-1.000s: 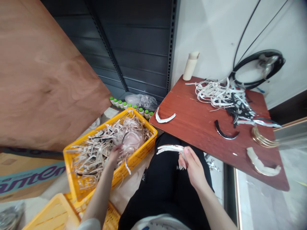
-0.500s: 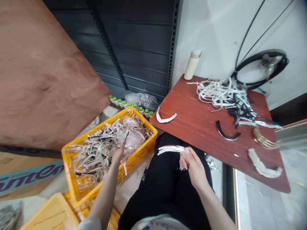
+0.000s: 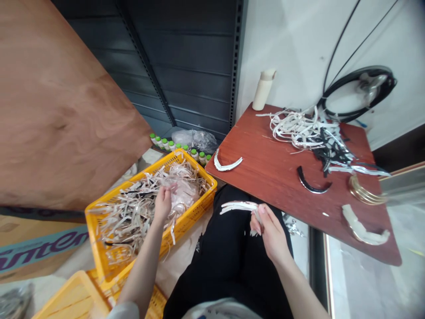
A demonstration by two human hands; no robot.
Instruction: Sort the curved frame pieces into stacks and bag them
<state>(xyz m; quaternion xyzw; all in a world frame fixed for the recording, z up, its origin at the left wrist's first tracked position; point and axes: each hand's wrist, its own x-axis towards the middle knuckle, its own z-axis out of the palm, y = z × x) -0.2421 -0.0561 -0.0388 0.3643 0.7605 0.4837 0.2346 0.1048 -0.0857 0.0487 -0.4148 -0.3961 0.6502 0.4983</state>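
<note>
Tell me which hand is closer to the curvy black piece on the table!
Right. The right hand is just across the table edge from the black piece; the left hand is farther off, over the yellow basket.

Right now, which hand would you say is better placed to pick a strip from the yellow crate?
Probably the left hand: it is over the strips in the crate, while the right hand grips a white bundle.

Blk trousers (image 3: 221,266), lt grey top (image 3: 221,309) w/ dk lettering (image 3: 212,312).

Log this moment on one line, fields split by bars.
left hand: at loose strips in yellow crate | right hand: holds white bundle over lap | table: tangled strips, bottle
</note>
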